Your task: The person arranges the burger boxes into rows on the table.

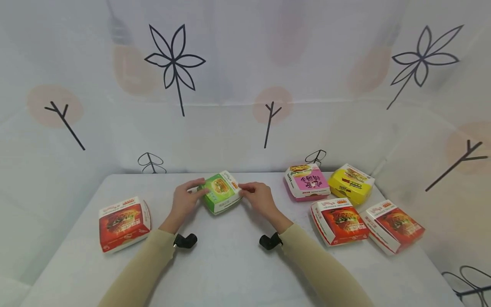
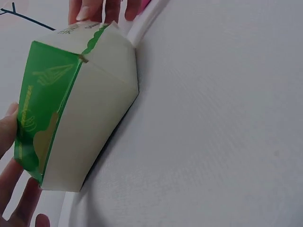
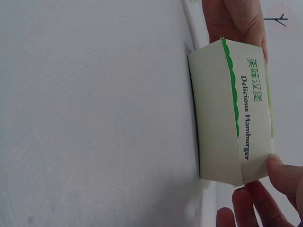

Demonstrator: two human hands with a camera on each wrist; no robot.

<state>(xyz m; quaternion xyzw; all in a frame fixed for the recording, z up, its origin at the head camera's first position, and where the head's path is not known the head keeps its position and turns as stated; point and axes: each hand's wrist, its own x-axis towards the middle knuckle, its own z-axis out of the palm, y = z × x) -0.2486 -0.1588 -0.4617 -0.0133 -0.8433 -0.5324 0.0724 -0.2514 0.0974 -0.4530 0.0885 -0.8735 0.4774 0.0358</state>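
Note:
A green and white hamburger box [image 1: 220, 194] sits turned at an angle near the back edge of the white table, its lid closed. The left hand [image 1: 185, 201] holds its left side, with the thumb on the green top and the fingers around the far corner. On the other side, the right hand [image 1: 261, 198] pinches the right corner between thumb and fingers. Seen from the right wrist, the white side of the box [image 3: 253, 109] reads "Delicious Hamburger", and the right thumb presses at its near end. The left wrist view shows the green panel [image 2: 42, 99] beside the left fingertips.
A red hamburger box [image 1: 124, 224] lies on the left of the table [image 1: 230, 273]. To the right stand a pink box [image 1: 307, 182], a yellow box [image 1: 351, 184] and two more red boxes, one nearer [image 1: 340, 221] and one farther right [image 1: 393, 227]. A patterned curtain [image 1: 230, 136] hangs behind.

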